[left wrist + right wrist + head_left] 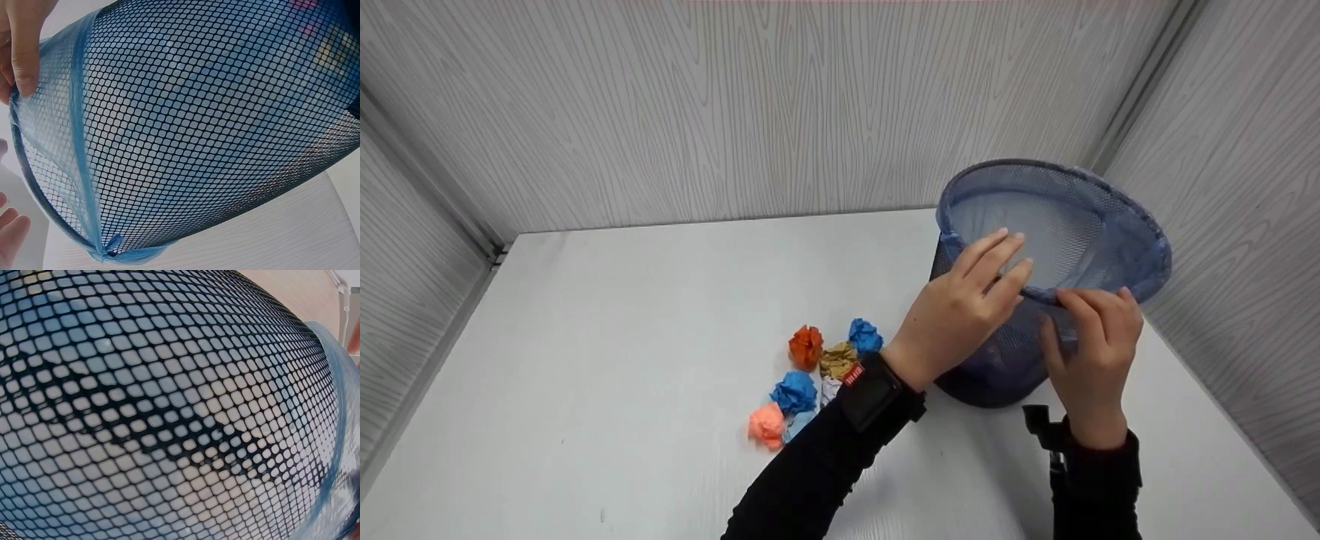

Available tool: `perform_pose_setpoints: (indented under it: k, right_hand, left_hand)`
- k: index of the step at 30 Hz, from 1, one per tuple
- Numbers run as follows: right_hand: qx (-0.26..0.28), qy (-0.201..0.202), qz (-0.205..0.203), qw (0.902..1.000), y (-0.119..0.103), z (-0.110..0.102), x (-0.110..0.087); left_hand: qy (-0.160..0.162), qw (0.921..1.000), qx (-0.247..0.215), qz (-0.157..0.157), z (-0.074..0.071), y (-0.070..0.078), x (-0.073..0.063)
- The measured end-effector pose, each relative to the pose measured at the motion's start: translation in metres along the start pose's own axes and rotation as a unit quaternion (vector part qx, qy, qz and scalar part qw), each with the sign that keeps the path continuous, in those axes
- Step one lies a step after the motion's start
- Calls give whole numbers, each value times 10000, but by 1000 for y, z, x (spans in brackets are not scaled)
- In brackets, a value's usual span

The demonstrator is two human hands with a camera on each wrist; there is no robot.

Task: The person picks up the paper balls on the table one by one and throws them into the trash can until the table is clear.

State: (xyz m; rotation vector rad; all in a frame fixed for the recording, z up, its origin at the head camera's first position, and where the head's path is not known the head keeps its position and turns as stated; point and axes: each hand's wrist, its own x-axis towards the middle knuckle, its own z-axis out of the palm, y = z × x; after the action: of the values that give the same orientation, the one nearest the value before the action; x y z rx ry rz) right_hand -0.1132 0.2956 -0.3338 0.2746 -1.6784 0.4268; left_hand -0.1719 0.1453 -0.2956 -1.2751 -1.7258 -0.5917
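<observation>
A dark mesh wastebasket (990, 386) stands on the right of the table, tilted, its mouth facing up and toward me. A thin blue plastic bag (1132, 247) lines it, folded over the rim. My right hand (1099, 352) pinches the bag and rim at the near side, thumb outside. My left hand (964, 307) is over the near left of the rim, its fingers loosely extended. The left wrist view shows the pinching thumb (25, 67), loose left fingers (11, 233) and a bag knot (109, 247). Mesh (169, 410) fills the right wrist view.
Left of the wastebasket lie several crumpled paper balls, among them an orange one (805, 347), a blue one (795, 392), a salmon one (766, 425) and a tan one (838, 361). My left forearm partly covers the group. Panels (697, 112) wall in the table (622, 360).
</observation>
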Motion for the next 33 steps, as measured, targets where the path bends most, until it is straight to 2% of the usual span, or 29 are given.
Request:
perform_pose_setpoints:
  k: [7, 11, 16, 20, 25, 33]
  right_hand:
    - [-3, 34, -2, 10000, -1, 0, 1]
    - [-30, -7, -9, 10000, 1, -1, 0]
    - [-10, -12, -44, 10000, 5, 0, -3]
    - [24, 41, -63, 10000, 9, 0, -4]
    - [60, 44, -70, 9999, 10, 1, -5]
    - [69, 108, -59, 9999, 10, 2, -5]
  left_hand:
    - [-51, 9984, 421, 374, -1, 2, -14]
    - [-114, 9987, 358, 348, 0, 5, -29]
    - [-313, 9992, 218, 107, 2, 8, -54]
    - [-500, 9984, 180, -206, 9, 8, -80]
    - [-958, 9929, 343, -622, 17, 4, -109]
    - [-1242, 9874, 440, -875, 11, -2, -135]
